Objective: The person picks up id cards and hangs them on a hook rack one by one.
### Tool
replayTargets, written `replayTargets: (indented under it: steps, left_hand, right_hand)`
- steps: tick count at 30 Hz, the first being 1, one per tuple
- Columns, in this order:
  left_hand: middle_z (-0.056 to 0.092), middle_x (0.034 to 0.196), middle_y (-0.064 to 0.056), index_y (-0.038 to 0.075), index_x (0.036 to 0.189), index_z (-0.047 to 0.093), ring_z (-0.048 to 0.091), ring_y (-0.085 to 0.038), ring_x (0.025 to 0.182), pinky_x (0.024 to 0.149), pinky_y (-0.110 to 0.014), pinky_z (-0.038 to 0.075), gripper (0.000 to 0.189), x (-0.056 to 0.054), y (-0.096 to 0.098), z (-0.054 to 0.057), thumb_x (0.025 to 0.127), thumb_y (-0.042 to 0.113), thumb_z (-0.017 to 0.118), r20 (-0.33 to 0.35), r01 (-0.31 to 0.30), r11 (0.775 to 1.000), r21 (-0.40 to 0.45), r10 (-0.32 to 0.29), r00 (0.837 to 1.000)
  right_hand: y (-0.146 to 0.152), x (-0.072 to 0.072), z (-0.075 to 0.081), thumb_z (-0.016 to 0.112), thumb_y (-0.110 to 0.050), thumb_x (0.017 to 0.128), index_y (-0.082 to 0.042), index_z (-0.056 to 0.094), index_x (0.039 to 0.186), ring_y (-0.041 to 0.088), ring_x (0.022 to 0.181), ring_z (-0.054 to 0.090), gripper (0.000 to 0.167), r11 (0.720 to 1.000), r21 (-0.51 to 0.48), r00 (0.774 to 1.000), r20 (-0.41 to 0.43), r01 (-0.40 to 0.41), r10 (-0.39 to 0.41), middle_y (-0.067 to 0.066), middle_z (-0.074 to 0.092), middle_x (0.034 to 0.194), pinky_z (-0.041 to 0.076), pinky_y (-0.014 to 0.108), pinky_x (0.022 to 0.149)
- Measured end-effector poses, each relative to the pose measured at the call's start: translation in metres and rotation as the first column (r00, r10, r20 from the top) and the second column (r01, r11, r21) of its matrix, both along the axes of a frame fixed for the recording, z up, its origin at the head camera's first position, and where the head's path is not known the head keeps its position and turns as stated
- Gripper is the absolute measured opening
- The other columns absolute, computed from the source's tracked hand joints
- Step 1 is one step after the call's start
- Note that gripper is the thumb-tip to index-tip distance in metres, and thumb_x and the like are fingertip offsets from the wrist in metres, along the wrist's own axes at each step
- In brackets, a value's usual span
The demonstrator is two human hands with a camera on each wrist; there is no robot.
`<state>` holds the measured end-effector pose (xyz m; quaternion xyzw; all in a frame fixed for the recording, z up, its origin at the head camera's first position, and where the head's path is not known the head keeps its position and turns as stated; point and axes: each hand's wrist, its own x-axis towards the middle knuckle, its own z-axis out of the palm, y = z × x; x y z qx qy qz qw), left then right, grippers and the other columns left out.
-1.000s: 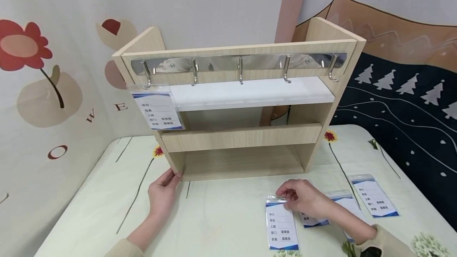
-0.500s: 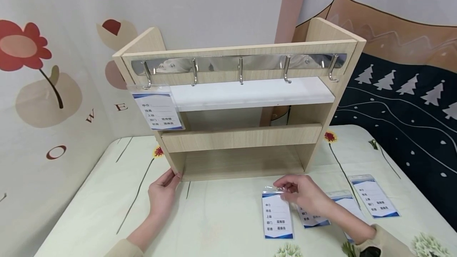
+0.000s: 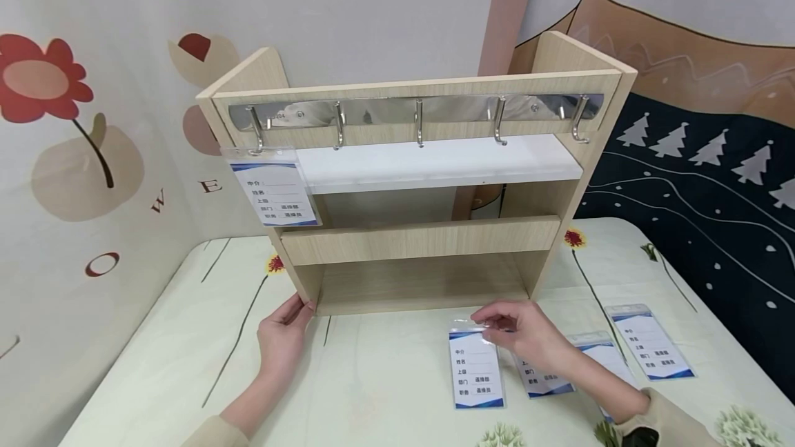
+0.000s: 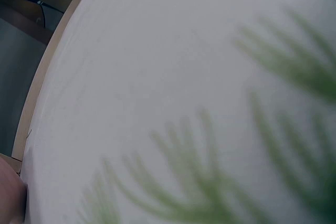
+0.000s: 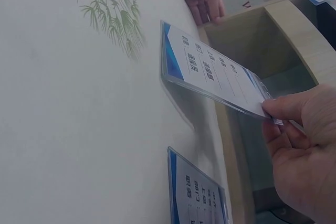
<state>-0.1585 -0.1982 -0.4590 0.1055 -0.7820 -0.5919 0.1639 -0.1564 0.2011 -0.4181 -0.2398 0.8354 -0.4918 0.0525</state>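
Note:
My right hand pinches the top edge of a badge in a clear holder between thumb and fingers. In the right wrist view that badge is lifted off the tabletop, its shadow beneath it. My left hand grips the lower left front corner of the wooden shelf with thumb and fingers. A metal strip with several hooks runs along the shelf's top front board. From the leftmost hook hangs another badge. The left wrist view mostly shows blurred cloth.
Right of the held badge lie more badges: one partly under my right hand, one partly under the forearm, and one farther right. A flower-printed cloth covers the table. Printed curtains hang behind.
My right hand has moved slightly left and toward the shelf, carrying the badge with it. My left hand and the hanging badge have stayed in place.

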Motion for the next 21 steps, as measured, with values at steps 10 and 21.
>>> replayTargets:
  steps: [10,21]
  left_hand:
    - [0.062,0.131,-0.027,-0.008,0.137,0.058,0.064,-0.028,0.115,0.082,-0.01,0.054,0.039,-0.001,-0.001,-0.001,0.1,0.002,0.064,0.011,0.004,1.0,0.008,-0.004,1.0]
    - [0.062,0.132,-0.026,-0.007,0.137,0.06,0.065,-0.001,0.103,0.083,-0.009,0.053,0.039,-0.001,-0.002,-0.001,0.1,0.004,0.066,0.015,0.009,0.999,0.033,-0.01,1.0]
  right_hand:
    - [-0.003,0.001,0.007,0.071,0.004,0.092,0.0,0.074,0.11,0.015,0.093,0.063,0.019,0.999,-0.031,1.0,0.0,0.006,-0.006,0.008,0.072,0.111,0.059,0.025,0.084]
    - [-0.009,-0.001,0.015,0.071,0.004,0.092,-0.002,0.076,0.106,0.017,0.094,0.064,0.016,0.997,-0.061,0.997,-0.059,-0.047,0.043,0.001,0.071,0.107,0.057,0.024,0.08]
